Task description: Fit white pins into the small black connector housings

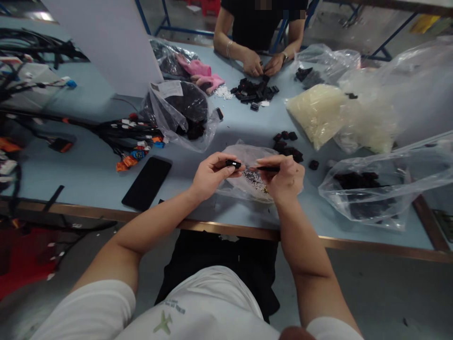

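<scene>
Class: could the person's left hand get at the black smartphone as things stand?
Probably yes: nothing lies between the left hand and the smartphone, though its grip holds a small black connector.

On the surface (88, 177), a plastic bag (244, 158) lies beneath the person's left hand (212, 175) and right hand (283, 178). A smartphone (146, 183) lies to the bag's left, with a wire harness (130, 134) beyond it. Loose connectors (286, 145) sit just behind the bag, and a bag of connectors (361, 189) lies to its right. A co-worker (260, 28) is across the surface, behind another connector pile (253, 92).
</scene>
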The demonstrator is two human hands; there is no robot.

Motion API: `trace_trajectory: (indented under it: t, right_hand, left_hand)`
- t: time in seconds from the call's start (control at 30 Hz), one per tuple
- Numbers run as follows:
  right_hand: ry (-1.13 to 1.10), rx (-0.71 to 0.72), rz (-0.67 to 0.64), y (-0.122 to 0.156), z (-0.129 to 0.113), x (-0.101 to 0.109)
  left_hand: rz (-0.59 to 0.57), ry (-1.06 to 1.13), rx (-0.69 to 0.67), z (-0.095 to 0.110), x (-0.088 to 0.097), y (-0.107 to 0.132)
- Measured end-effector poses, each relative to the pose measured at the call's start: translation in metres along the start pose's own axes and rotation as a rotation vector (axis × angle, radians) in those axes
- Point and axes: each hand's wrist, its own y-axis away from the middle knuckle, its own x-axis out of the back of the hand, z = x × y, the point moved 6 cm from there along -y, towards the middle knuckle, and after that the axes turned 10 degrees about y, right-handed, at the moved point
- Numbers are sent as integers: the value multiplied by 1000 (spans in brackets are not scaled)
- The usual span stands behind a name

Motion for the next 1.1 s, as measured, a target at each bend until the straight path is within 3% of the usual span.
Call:
trace_trajectory:
  t: [0.23,1.1]
  right_hand:
    - [-91,77,-133,1,-6,-13]
    - [67,142,-119,4,-28,-11]
  left_hand:
    - [-22,-59,-78,5,-2,1]
    - [-10,-102,-33,5,-2,4]
